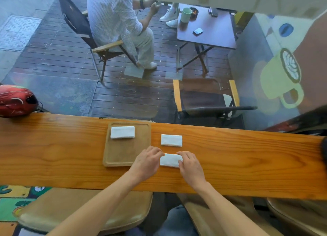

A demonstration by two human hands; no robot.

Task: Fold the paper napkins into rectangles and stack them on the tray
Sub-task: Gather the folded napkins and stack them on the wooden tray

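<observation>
Both hands, left hand (146, 162) and right hand (190, 165), pinch 1 folded white paper napkin (170, 160) beside the square wooden tray (141, 147). Next, lift it onto the tray.

The tray (123, 156) lies on the counter (247, 158), and everything else places itself from it. One folded napkin (122, 132) rests in the tray's far left corner. Just right of the tray, on the counter, a second napkin (171, 140) lies flat; nearer than that one lies a third napkin (170, 160), the left hand (147, 160) on its left end and the right hand (190, 165) on its right end (the left hand overlaps the tray's near right corner). Far left of the tray, a helmet (16, 100) sits at the counter's back edge.
</observation>
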